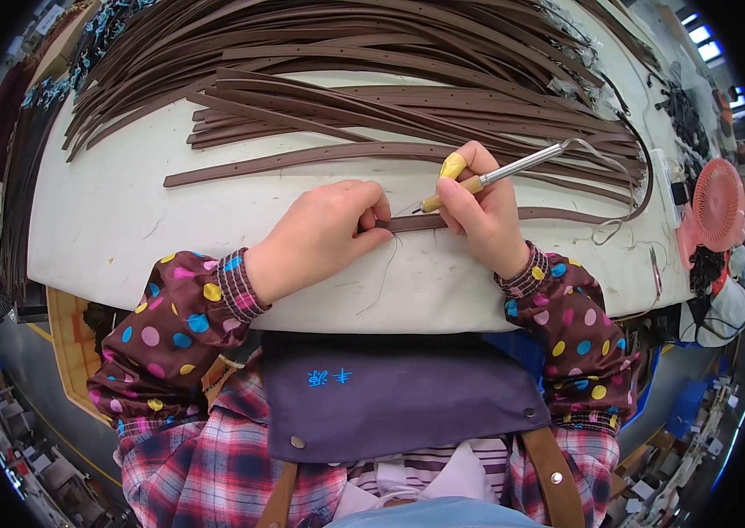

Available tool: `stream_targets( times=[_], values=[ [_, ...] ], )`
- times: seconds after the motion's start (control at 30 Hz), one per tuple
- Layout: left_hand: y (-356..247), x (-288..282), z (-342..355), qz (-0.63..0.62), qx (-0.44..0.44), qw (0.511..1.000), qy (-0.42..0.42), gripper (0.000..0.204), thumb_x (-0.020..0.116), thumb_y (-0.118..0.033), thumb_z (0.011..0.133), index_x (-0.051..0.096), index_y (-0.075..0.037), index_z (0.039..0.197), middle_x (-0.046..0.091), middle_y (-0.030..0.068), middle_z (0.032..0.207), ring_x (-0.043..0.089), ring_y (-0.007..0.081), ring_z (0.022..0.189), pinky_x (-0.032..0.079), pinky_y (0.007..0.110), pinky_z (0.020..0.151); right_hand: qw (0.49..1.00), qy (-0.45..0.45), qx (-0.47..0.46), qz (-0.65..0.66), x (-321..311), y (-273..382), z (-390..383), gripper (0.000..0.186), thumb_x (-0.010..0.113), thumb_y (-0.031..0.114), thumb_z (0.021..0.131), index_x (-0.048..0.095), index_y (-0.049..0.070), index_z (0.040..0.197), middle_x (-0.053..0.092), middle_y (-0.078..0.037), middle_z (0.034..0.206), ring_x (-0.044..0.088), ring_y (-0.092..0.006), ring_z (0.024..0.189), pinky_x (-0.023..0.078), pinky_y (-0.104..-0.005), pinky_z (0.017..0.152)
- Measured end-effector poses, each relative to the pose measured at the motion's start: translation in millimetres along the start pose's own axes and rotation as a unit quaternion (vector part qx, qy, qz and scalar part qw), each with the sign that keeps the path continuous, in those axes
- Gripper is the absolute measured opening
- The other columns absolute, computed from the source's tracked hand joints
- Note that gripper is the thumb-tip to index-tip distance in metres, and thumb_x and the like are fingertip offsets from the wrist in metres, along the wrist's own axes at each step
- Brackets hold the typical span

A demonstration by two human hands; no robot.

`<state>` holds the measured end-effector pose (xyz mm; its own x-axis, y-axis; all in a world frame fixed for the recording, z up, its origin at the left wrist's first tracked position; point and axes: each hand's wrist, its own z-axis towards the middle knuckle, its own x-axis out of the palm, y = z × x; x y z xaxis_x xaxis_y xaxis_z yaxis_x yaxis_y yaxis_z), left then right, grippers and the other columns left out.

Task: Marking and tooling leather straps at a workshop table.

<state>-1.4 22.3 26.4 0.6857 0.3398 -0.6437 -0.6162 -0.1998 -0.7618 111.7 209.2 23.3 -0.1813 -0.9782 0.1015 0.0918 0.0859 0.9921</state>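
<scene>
On the white table, a narrow brown leather strap (418, 223) runs sideways beneath both my hands and on toward the right. My left hand (320, 222) is closed, pinching the strap's left end between thumb and fingers. In my right hand (489, 213) is a pen-shaped electric hot-tip tool (522, 164), with a metal shaft, a tan front grip and a wire trailing from its back. Its dark tip points at the strap, just right of my left fingers; whether they touch I cannot tell. Yellow tape wraps one right finger. A loose dark thread (379, 280) hangs from the strap.
Another brown strap (284, 160) lies just beyond my hands, with a large pile of straps (328, 44) farther back. At the right are a pink fan (718, 204) and small thread snips (656, 271). A yellow crate (73, 352) stands below the table's left edge.
</scene>
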Motion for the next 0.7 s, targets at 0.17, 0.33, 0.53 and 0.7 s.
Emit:
stream_targets(
  times=[0.17, 0.33, 0.53, 0.7],
  values=[
    [-2, -8, 5, -0.007, 0.007, 1.0, 0.028, 0.014, 0.07, -0.007, 0.08, 0.058, -0.002, 0.085, 0.056, 0.0038, 0.068, 0.054, 0.0127, 0.059, 0.044, 0.026, 0.055, 0.998, 0.0, 0.058, 0.008, 6, 1, -15, 0.015, 0.059, 0.011, 0.091, 0.046, 0.003, 0.094, 0.056, -0.002, 0.083, 0.057, -0.0064, 0.074, 0.046, -0.0215, 0.064],
    [1, -20, 5, -0.165, -0.15, 0.968, 0.116, 0.016, 0.061, -0.015, 0.091, 0.055, -0.001, 0.087, 0.06, 0.0052, 0.067, 0.057, 0.0131, 0.059, 0.046, 0.028, 0.056, 0.999, 0.015, 0.008, -0.037, 11, -6, -17, 0.017, 0.061, 0.007, 0.089, 0.044, 0.004, 0.094, 0.054, -0.002, 0.082, 0.057, -0.0067, 0.074, 0.045, -0.0208, 0.063],
    [-4, -22, 4, -0.18, -0.169, 0.964, 0.096, 0.014, 0.058, -0.013, 0.092, 0.055, 0.0, 0.087, 0.061, 0.0051, 0.068, 0.058, 0.012, 0.059, 0.046, 0.027, 0.056, 0.994, 0.024, -0.014, -0.101, 14, -12, -17, 0.02, 0.063, 0.007, 0.088, 0.044, 0.004, 0.093, 0.056, -0.001, 0.077, 0.054, -0.0037, 0.067, 0.041, -0.0176, 0.055],
    [2, -20, 1, -0.118, -0.089, 0.985, 0.084, 0.012, 0.062, -0.009, 0.087, 0.056, 0.001, 0.088, 0.063, 0.0079, 0.071, 0.06, 0.0162, 0.063, 0.049, 0.029, 0.059, 0.994, 0.003, -0.01, -0.105, 14, -8, -17, 0.02, 0.064, 0.008, 0.087, 0.045, 0.003, 0.092, 0.056, -0.001, 0.073, 0.053, -0.0042, 0.066, 0.041, -0.0192, 0.056]
  ],
)
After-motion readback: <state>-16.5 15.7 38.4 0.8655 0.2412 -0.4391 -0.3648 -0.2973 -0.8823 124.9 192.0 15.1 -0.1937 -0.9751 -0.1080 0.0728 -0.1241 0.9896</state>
